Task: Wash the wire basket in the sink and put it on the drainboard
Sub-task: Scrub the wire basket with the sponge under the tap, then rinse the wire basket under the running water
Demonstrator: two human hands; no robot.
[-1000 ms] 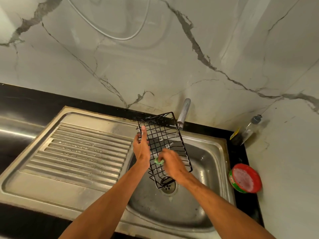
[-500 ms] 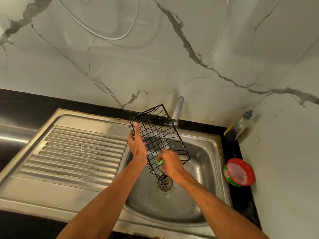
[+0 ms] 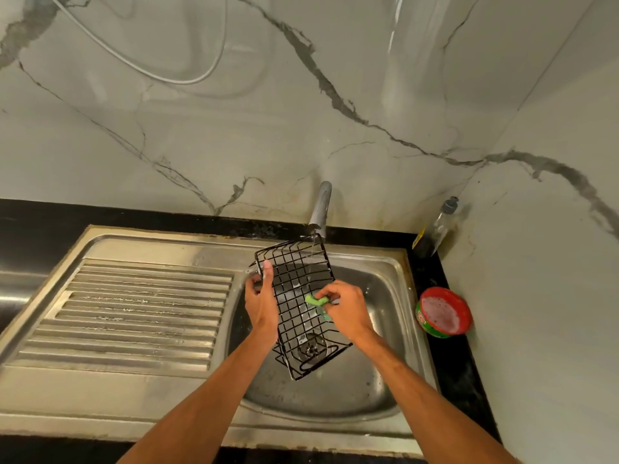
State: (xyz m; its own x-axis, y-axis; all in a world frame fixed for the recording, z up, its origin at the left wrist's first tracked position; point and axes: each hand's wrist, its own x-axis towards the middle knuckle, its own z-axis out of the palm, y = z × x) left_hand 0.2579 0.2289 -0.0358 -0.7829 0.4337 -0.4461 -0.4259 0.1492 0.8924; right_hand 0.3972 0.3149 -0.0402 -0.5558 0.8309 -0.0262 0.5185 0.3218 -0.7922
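Observation:
A black wire basket (image 3: 298,283) is held tilted over the steel sink bowl (image 3: 385,373), its top end just under the tap. My left hand (image 3: 261,303) grips the basket's left edge, thumb up along the wire. My right hand (image 3: 345,306) pinches a green scrub pad (image 3: 316,300) against the basket's grid near the middle. A thin stream of water falls from the grey tap (image 3: 321,209) onto the basket's upper part. The ribbed drainboard (image 3: 134,313) lies to the left of the bowl.
A red and green tub of dish soap (image 3: 442,313) stands on the black counter right of the sink. A clear bottle (image 3: 435,229) leans in the back right corner. The drain (image 3: 311,346) shows through the basket's lower end. Marble walls close in behind and at right.
The basket has turned and dropped lower, its bottom end now reaching over the drain. My right hand with the pad has moved up the grid. Water now visibly runs onto the basket.

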